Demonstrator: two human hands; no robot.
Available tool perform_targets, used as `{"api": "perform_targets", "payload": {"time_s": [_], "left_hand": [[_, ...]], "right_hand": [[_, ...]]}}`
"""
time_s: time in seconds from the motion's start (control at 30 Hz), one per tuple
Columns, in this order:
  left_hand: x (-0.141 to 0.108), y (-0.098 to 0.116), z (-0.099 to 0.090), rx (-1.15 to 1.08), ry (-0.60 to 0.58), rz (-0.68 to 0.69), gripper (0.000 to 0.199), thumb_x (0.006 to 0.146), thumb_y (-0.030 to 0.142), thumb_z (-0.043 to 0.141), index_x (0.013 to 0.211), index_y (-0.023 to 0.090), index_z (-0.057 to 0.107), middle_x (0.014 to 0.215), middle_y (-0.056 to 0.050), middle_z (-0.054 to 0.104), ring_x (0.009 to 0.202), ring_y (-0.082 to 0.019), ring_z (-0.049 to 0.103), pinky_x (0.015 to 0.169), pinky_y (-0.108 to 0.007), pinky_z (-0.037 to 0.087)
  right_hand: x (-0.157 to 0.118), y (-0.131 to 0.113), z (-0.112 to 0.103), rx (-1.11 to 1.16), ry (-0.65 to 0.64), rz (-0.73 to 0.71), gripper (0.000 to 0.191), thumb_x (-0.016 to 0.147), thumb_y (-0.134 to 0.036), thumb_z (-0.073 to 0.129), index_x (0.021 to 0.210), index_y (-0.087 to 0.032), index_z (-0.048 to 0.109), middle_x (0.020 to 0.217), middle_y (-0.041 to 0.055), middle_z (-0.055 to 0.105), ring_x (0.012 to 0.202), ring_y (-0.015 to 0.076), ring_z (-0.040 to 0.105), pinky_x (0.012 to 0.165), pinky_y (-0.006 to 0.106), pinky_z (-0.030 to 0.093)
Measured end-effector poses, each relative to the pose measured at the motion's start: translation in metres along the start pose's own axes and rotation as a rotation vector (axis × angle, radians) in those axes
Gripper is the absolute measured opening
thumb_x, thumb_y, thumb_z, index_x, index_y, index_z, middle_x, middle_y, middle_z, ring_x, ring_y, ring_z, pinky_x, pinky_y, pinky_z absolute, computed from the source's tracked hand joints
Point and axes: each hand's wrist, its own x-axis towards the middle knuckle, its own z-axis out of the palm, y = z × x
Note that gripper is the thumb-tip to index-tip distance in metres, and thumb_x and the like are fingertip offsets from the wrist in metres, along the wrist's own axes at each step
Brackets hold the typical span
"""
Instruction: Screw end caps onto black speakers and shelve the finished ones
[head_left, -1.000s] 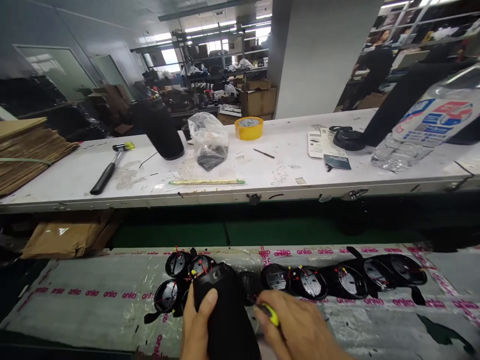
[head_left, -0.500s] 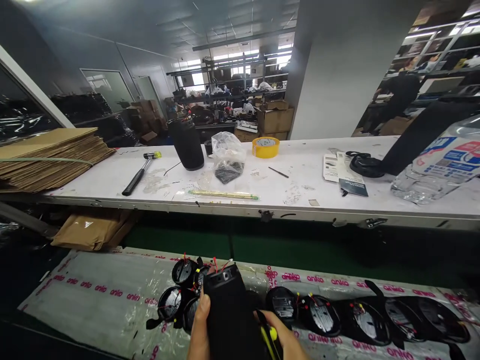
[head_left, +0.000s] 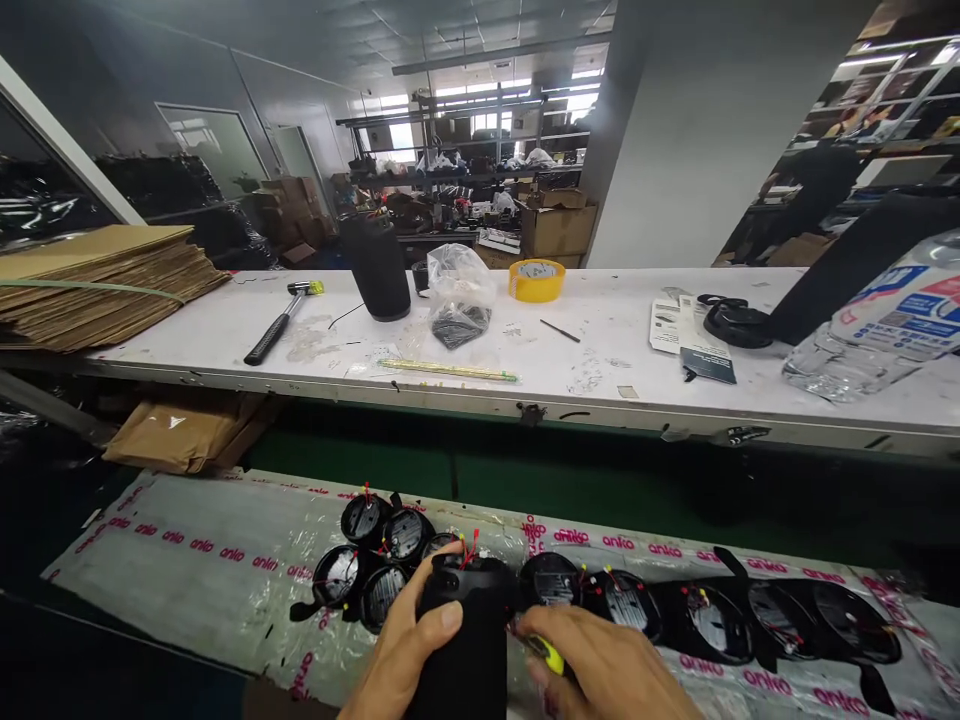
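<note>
My left hand [head_left: 409, 635] is wrapped round the upper left side of a black cylindrical body [head_left: 469, 650], thumb across its front. Red wires rise from the top of this body. On its right side, my right hand [head_left: 600, 655] grips a black and yellow tool [head_left: 549, 655], whose tip is hidden at the body's edge. Round black parts [head_left: 363, 518] with red and yellow connectors lie to the left on the plastic-covered surface. More of them, with black straps, form a row [head_left: 716, 620] to the right.
On the white bench [head_left: 480, 395] are a hammer [head_left: 277, 325], a black cylinder [head_left: 376, 268], a bagged part [head_left: 460, 300], yellow tape [head_left: 536, 280] and a large bottle [head_left: 877, 325]. Cardboard sheets [head_left: 97, 280] are stacked at the left. A person [head_left: 817, 185] is far back right.
My right hand has come up and inward against the body's right side with the tool. My left hand's grip has shifted higher, and the body's top has tilted. The view has shifted slightly.
</note>
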Motion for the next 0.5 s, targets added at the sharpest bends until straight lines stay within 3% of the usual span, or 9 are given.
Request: {"api": "perform_targets", "payload": {"time_s": [0.2, 0.27, 0.37, 0.5], "left_hand": [[-0.007, 0.008, 0.011, 0.132, -0.013, 0.025, 0.093, 0.07, 0.061, 0.084, 0.149, 0.023, 0.053, 0.136, -0.015, 0.071, 0.13, -0.042, 0.063, 0.114, -0.05, 0.045], [-0.011, 0.014, 0.015, 0.209, -0.022, 0.05, 0.093, 0.07, 0.061, 0.086, 0.149, 0.024, 0.052, 0.135, -0.013, 0.072, 0.13, -0.041, 0.063, 0.114, -0.049, 0.045], [-0.013, 0.02, 0.02, 0.296, -0.052, 0.094, 0.09, 0.072, 0.06, 0.086, 0.147, 0.024, 0.051, 0.13, -0.011, 0.074, 0.126, -0.037, 0.065, 0.111, -0.045, 0.047], [-0.011, 0.02, 0.021, 0.354, -0.072, 0.142, 0.089, 0.072, 0.059, 0.086, 0.146, 0.024, 0.052, 0.136, -0.01, 0.071, 0.133, -0.037, 0.061, 0.112, -0.043, 0.046]], "right_hand": [[0.018, -0.006, -0.029, -0.284, 0.0, -0.137, 0.018, 0.098, -0.02, 0.064, 0.109, -0.026, 0.052, 0.086, -0.004, 0.073, 0.066, 0.0209, 0.074, 0.051, 0.032, 0.038], [0.023, -0.012, -0.036, -0.359, -0.053, -0.164, 0.013, 0.101, -0.025, 0.064, 0.102, -0.025, 0.051, 0.082, -0.0028, 0.071, 0.062, 0.0214, 0.071, 0.047, 0.035, 0.03], [0.03, -0.016, -0.045, -0.497, -0.142, -0.263, 0.018, 0.101, -0.031, 0.066, 0.095, -0.026, 0.05, 0.079, -0.0024, 0.068, 0.057, 0.0215, 0.066, 0.044, 0.039, 0.016], [0.034, -0.014, -0.047, -0.609, -0.118, -0.377, 0.026, 0.093, -0.029, 0.075, 0.094, -0.028, 0.049, 0.079, -0.0042, 0.062, 0.054, 0.0197, 0.058, 0.044, 0.042, 0.006]]}}
